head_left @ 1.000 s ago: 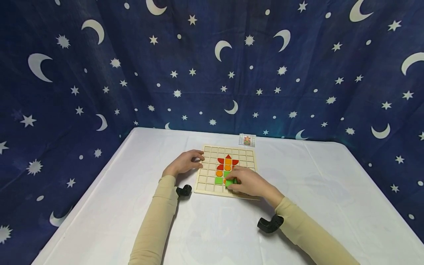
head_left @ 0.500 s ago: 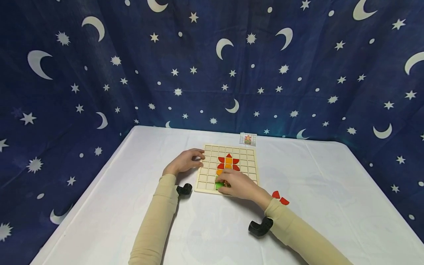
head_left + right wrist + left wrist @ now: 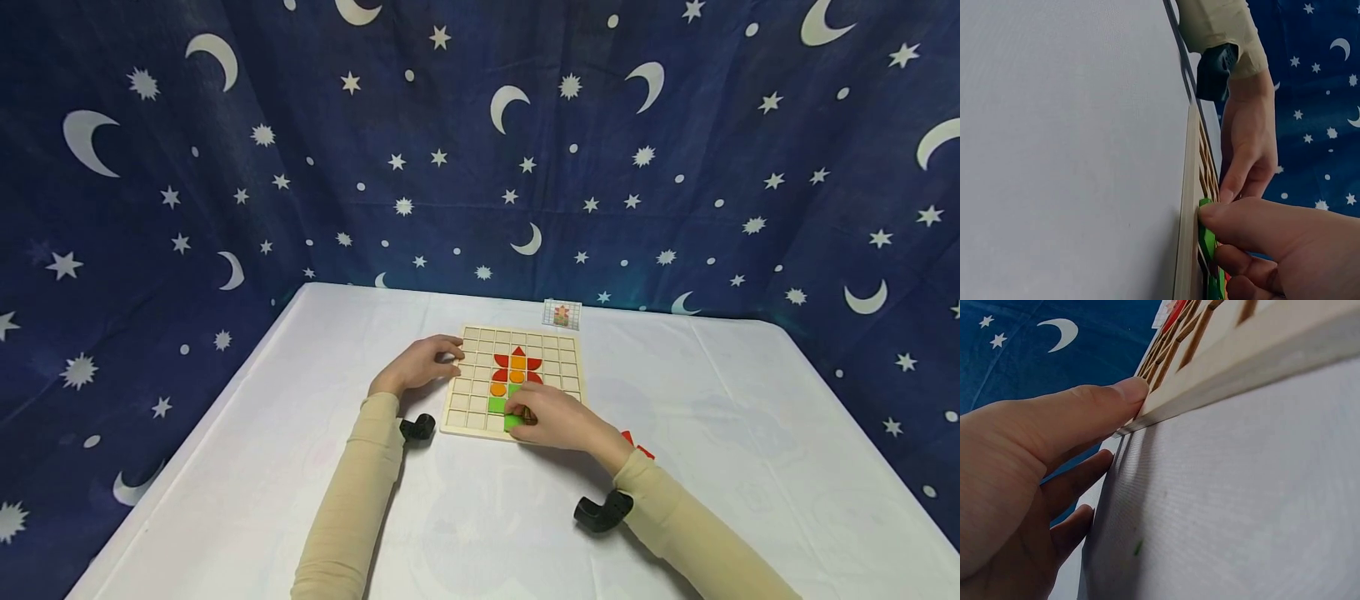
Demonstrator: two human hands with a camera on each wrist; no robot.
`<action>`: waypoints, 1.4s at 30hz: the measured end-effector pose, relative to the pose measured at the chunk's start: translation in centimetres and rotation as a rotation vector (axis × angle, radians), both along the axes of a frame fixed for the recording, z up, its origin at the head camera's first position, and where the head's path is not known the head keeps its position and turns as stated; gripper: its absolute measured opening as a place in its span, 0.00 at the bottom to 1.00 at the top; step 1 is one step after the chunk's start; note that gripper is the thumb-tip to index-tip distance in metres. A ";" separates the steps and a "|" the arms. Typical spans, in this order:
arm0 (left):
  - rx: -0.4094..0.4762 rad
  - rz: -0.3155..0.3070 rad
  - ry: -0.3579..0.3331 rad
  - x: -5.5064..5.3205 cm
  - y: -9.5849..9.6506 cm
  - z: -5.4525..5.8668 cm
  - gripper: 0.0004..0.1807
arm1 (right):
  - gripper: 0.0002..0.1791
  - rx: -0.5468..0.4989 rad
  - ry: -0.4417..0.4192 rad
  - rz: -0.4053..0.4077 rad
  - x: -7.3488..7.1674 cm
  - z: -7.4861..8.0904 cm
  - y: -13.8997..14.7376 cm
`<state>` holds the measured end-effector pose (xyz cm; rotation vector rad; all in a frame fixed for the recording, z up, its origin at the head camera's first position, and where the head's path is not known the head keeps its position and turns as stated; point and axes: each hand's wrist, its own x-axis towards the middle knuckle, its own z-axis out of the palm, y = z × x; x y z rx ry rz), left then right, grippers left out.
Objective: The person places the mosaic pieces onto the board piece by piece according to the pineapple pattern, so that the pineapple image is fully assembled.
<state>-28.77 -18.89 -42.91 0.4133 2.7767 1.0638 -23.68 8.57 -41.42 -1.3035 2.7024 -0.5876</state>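
Observation:
A pale wooden grid board point(image 3: 476, 346) lies on the table with red, orange and green pieces set in it like a flower. My right hand point(image 3: 562, 417) is over the board's near side and pinches a green square piece point(image 3: 1207, 231) between thumb and fingers. Just left of it a green square point(image 3: 497, 405) sits in a cell below an orange disc point(image 3: 498, 389). My left hand point(image 3: 422, 364) rests at the board's left edge. In the left wrist view its thumb point(image 3: 1107, 409) touches the wooden rim, with the other fingers loosely extended. My right hand hides some cells.
A small pattern card point(image 3: 562, 314) with a matching flower picture lies behind the board. Two red pieces point(image 3: 643, 452) lie on the white tablecloth point(image 3: 720, 392), partly behind my right forearm. A dark blue star-patterned curtain point(image 3: 450, 125) stands behind the table.
My right hand went left with the green square over the board, then shifted slightly back right with it. The red loose pieces came into view beside the forearm. My left hand stayed put.

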 end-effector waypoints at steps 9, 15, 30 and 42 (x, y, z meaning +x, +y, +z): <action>0.007 0.009 -0.006 0.0 0.0 0.0 0.18 | 0.08 -0.013 0.020 0.015 -0.1 0.0 0.7; 0.002 0.010 -0.006 0.1 0.0 0.0 0.18 | 0.08 -0.027 0.010 0.010 0.1 0.0 0.9; 0.010 0.011 -0.006 0.1 0.1 0.0 0.18 | 0.11 -0.091 -0.060 -0.170 -0.5 1.8 5.6; 0.005 0.010 0.005 0.0 0.1 0.1 0.18 | 0.16 0.053 -0.188 -0.243 -1.0 2.7 14.8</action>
